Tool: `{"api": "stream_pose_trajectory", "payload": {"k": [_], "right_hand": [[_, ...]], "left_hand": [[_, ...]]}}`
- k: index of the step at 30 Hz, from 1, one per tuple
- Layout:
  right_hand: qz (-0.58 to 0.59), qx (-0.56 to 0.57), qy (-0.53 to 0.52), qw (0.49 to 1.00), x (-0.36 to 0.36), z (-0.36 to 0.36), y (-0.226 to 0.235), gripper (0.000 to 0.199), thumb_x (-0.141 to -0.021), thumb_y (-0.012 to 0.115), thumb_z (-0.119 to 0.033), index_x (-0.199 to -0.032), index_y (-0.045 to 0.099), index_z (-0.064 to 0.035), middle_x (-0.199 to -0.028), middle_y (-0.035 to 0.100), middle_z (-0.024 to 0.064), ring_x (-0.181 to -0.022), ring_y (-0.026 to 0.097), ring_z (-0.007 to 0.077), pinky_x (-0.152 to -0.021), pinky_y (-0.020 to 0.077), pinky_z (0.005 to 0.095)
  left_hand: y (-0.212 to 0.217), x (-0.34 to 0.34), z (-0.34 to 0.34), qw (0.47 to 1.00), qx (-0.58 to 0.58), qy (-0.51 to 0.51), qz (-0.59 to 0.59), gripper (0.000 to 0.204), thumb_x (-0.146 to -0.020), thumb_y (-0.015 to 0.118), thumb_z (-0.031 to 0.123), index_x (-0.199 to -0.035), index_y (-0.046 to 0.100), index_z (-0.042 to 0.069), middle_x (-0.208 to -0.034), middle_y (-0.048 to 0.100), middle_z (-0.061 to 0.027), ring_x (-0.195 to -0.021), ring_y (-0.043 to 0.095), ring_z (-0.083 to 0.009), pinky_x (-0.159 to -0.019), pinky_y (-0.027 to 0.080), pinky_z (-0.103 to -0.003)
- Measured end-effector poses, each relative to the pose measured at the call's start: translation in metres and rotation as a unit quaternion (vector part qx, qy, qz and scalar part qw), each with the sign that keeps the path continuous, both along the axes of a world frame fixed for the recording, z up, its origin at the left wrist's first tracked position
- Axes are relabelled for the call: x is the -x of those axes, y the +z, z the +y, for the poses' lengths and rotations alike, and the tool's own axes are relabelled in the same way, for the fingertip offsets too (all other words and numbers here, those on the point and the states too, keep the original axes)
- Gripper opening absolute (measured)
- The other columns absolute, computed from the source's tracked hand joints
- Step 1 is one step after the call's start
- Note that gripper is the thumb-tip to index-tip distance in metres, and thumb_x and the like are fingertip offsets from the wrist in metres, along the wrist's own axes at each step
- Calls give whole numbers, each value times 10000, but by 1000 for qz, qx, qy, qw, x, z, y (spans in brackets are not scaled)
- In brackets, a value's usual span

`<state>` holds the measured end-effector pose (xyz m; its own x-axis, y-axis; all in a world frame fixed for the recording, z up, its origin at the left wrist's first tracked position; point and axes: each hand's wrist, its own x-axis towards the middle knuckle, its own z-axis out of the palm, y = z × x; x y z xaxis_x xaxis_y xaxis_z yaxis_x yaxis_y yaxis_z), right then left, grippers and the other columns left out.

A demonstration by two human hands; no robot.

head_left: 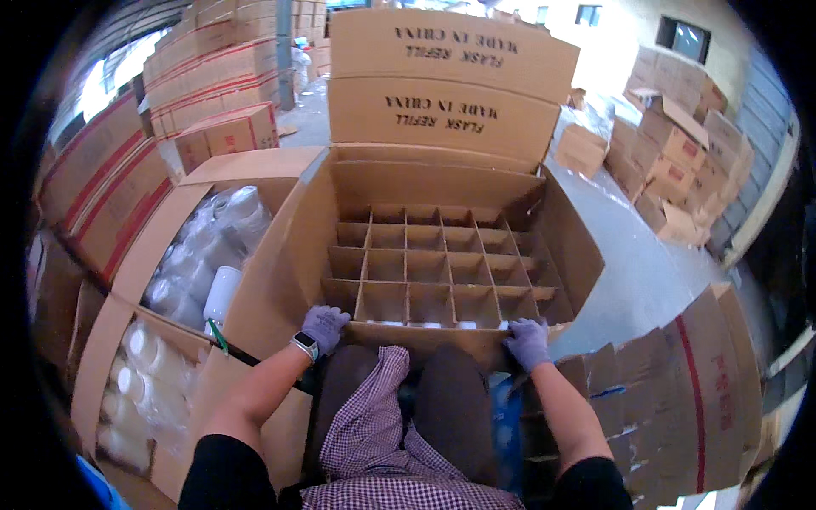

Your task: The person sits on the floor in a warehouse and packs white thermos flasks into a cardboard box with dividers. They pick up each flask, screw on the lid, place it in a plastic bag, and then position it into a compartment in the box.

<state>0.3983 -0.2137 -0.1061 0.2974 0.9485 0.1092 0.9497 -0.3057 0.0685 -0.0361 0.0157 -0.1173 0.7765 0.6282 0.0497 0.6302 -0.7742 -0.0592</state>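
Note:
A large open cardboard box (476,340) stands right in front of my knees. Its inside is split into many cells by a grid of cardboard dividers (429,265). White pieces show at the bottom of the nearest cells, too little of them to name. My left hand (325,328), in a grey-purple glove and with a watch at the wrist, grips the box's near edge at its left end. At the right end of that same edge, my gloved right hand (529,342) has its fingers curled over the rim. Both thumbs are mostly hidden.
To the left, an open carton (127,255) holds white plastic-wrapped cylinders (223,289) and bottles (144,382). Flattened cardboard (671,399) lies at my right. Stacked cartons (212,85) rise at the back left, others (671,153) at the far right. A person (301,68) is far off.

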Motion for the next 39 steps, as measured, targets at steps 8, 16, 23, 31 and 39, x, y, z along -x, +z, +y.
{"api": "stream_pose_trajectory", "payload": {"k": [8,16,23,31,39], "right_hand": [[-3,-197,38,980,23,-58,100,256,-713,792,-254,-895,689,-107,-935,673,96,-961,629,321,-1034,407,463],[-114,-320,147,929,21,-85,219,228,-639,731,-108,-853,666,-65,-846,628,127,-854,587,339,-830,451,470],[74,-398,163,900,47,-142,357,203,-671,686,30,-817,569,-49,-782,494,19,-749,483,147,-666,420,291],[296,-205,320,876,162,-53,514,297,-728,736,-125,-983,704,24,-887,687,13,-796,625,136,-726,501,289],[284,-163,500,802,228,58,749,352,-961,566,-125,-1287,545,6,-1241,568,70,-1131,532,187,-1000,407,340]], "left_hand": [[105,16,-36,993,-81,-25,-81,159,-767,680,169,-926,673,166,-891,672,-78,-897,661,-296,-808,492,-429],[166,43,-80,973,-141,2,-181,258,-716,717,170,-962,646,140,-911,659,-72,-922,657,-280,-816,491,-436],[316,129,-178,833,-421,-13,-358,465,-712,718,175,-1160,609,123,-1113,579,-121,-1072,555,-344,-959,443,-493],[168,170,-285,830,-474,-85,-281,343,-835,677,348,-1176,698,326,-1300,565,-15,-1242,446,-288,-1026,378,-598],[298,211,-238,829,-492,61,-258,641,-781,722,420,-1386,551,293,-1511,410,-109,-1444,307,-346,-1142,235,-664]]}}
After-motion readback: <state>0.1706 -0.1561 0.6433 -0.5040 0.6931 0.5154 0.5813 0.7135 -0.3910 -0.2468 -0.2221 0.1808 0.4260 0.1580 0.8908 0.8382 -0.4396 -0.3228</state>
